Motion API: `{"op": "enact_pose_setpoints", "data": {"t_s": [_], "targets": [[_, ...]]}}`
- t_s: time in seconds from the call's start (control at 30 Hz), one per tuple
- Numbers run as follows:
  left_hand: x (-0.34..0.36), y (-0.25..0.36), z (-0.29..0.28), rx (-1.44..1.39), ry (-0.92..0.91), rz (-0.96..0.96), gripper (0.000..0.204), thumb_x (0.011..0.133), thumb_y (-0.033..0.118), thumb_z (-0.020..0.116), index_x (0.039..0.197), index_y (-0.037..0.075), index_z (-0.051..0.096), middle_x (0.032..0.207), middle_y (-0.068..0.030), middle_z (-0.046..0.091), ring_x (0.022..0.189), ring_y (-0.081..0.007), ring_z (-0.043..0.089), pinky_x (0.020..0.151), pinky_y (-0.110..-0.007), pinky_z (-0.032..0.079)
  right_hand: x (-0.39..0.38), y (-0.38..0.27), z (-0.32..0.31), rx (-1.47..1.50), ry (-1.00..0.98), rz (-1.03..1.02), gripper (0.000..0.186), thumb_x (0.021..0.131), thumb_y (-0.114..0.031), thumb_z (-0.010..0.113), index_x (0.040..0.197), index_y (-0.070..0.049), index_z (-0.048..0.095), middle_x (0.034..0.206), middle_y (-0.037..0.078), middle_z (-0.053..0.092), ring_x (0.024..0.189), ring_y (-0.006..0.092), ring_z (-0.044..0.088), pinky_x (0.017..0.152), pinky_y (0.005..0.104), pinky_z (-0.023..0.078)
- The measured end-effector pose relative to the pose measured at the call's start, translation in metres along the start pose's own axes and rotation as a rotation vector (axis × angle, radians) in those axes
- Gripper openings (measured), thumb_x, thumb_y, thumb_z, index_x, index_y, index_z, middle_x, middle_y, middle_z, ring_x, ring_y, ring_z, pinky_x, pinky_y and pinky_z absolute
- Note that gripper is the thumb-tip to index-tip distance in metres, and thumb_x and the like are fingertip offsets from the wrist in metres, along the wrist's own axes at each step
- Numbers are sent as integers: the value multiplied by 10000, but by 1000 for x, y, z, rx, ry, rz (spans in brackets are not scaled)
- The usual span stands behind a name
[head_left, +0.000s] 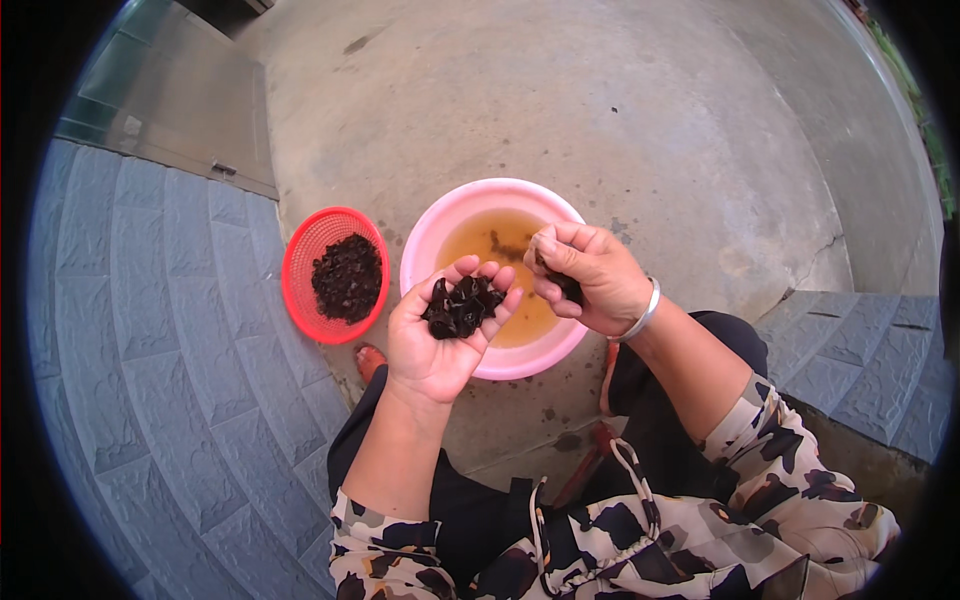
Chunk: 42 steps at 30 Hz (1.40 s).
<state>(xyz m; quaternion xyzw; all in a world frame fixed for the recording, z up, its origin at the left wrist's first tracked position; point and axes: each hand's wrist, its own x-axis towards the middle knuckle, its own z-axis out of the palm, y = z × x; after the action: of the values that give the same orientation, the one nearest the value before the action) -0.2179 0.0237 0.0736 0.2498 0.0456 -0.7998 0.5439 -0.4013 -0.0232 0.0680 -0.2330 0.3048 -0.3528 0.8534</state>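
My left hand (445, 330) is cupped palm-up, holding a small heap of black, crinkled fungus pieces (462, 305). To its right, my right hand (590, 280) pinches a dark piece (562, 287) with fingers curled round it. Both hands are over a pink plastic basin (425, 225) of cloudy yellow-brown water (492, 225) with dark bits in it. A red mesh colander (300, 260) left of the basin holds many similar dark pieces (345, 270).
The basin and colander rest on a stained concrete floor (550, 100). Blue-grey stone-patterned tiles (180, 350) run along the left, below a metal door panel (200, 120). More tiles (860, 360) lie at the right. My feet (370, 360) flank the basin.
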Motion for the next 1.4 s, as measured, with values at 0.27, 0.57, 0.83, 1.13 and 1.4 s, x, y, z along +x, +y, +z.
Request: {"op": "enact_pose_setpoints", "data": {"t_s": [0.27,0.57,0.83,1.13,1.4], "targets": [[2,0,1,-18,-85,54,341,832,173,388,1058,-49,515,1116,-237,517,1110,-346,464,1014,-475,309,-4,-9,-3,-139,-107,-34,109,822,-129,573,799,-69,485,687,46,540,516,81,475,378,189,302],[-2,3,-4,-134,-133,35,288,822,142,442,1044,-24,520,1065,-199,542,1030,-295,532,874,-395,474,1,8,4,-133,-33,190,72,811,-109,578,809,-54,531,701,28,547,530,65,477,360,180,274],[-3,-4,8,2,-154,52,304,842,162,412,1057,-29,508,1130,-205,505,1122,-311,467,893,-432,460,0,8,5,-94,-85,291,147,816,-175,596,770,-43,554,650,31,562,457,60,469,345,184,279],[-2,-2,7,100,-215,47,313,842,170,419,1072,-26,503,1162,-207,485,1120,-332,460,894,-450,451,-1,2,7,-9,-85,258,147,783,-167,613,791,-35,549,647,37,559,457,79,496,336,188,287],[-3,2,2,-43,-210,-11,348,831,166,433,1113,-30,483,1214,-192,446,1162,-323,426,884,-440,463,-1,0,3,-120,-111,287,79,778,-69,605,831,-47,551,682,19,536,499,69,488,362,185,283]]}}
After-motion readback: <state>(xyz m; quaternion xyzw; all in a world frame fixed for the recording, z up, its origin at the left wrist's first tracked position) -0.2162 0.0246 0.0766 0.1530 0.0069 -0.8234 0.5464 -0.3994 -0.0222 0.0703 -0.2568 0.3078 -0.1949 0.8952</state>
